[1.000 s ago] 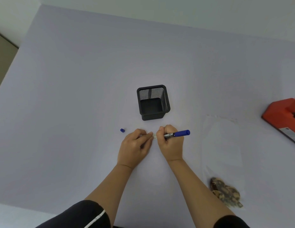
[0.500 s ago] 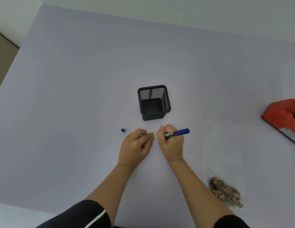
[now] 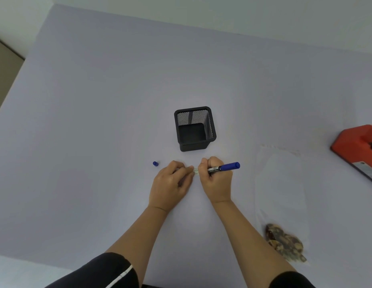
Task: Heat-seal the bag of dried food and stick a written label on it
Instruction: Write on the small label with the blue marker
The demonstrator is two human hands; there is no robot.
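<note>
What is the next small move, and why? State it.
Probably finish writing on the small white paper label strip: the right hand grips the blue-ended marker pen with its tip toward the strip, the left hand holds it steady, and the clear plastic bag of dried food shows no label yet.

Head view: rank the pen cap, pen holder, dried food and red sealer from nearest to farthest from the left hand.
From the left hand:
1. pen cap, just beyond it, to the left.
2. pen holder, ahead, slightly right.
3. dried food, near right, in the bag.
4. sealer, far right edge.
</note>
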